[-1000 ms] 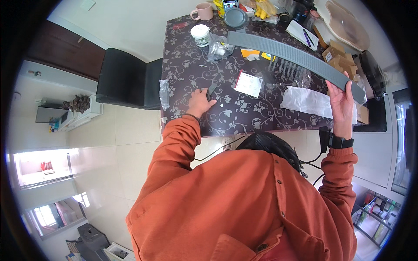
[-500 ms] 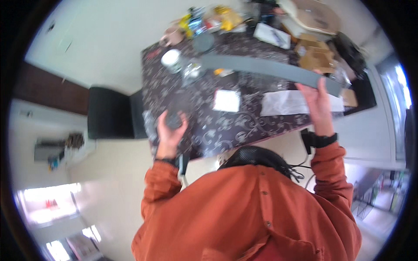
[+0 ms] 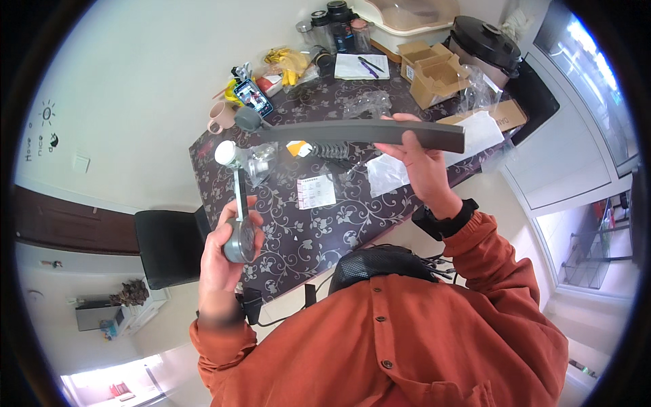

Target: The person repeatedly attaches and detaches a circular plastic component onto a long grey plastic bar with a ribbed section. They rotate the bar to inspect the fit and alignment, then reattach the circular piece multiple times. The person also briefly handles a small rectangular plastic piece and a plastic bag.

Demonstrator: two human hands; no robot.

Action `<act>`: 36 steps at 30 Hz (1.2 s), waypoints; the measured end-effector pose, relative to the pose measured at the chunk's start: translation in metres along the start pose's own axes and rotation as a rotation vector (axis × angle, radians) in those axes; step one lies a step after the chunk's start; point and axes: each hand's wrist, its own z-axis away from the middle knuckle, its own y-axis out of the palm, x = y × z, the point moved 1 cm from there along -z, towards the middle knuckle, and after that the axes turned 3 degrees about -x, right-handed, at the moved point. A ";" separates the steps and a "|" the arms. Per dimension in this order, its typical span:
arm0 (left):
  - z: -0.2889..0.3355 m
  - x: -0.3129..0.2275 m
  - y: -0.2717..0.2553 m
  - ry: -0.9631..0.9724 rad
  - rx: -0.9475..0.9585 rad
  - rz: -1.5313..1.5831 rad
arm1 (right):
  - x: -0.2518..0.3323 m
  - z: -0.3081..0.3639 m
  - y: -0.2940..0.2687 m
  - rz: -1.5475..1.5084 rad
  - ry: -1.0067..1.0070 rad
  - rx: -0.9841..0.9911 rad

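My right hand [image 3: 424, 166] grips a long, flat dark grey bar [image 3: 339, 132], thumb on the near side and fingers behind. The bar lies sideways above the table, and at its left end is a grey round piece [image 3: 248, 119]. My left hand [image 3: 224, 251] is closed around a grey piece with a thick round end [image 3: 240, 241] and a slim straight arm pointing away from me. The arm's far tip comes near a white-lidded jar [image 3: 226, 153]. Whether the two grey pieces are joined cannot be told. A black coiled cable [image 3: 332, 150] lies beyond a printed slip [image 3: 317, 192].
Plastic wrap [image 3: 261, 163], a pink mug [image 3: 220, 117], a phone [image 3: 253, 98] and yellow packaging [image 3: 291, 66] stand at the left and back. Cardboard boxes [image 3: 434, 74], a black cooker [image 3: 485, 44] and paper with pens [image 3: 361, 66] are at the back right. A black chair [image 3: 169, 247] is left.
The bar has turned from its broad face to its narrow edge and moved left. My left hand has moved left and nearer to me, tilting its piece so the slim arm shows.
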 end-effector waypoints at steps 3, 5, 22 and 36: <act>0.002 -0.029 0.039 0.118 0.077 -0.340 | 0.002 0.006 0.004 0.125 -0.133 0.097; 0.002 -0.046 0.061 0.209 0.099 -0.487 | 0.003 0.010 0.007 0.179 -0.192 0.162; -0.027 -0.042 0.143 0.691 0.178 -1.340 | -0.006 0.017 0.002 0.418 -0.654 0.376; -0.029 -0.036 0.144 0.955 0.348 -1.472 | -0.009 0.003 0.014 0.496 -0.709 0.427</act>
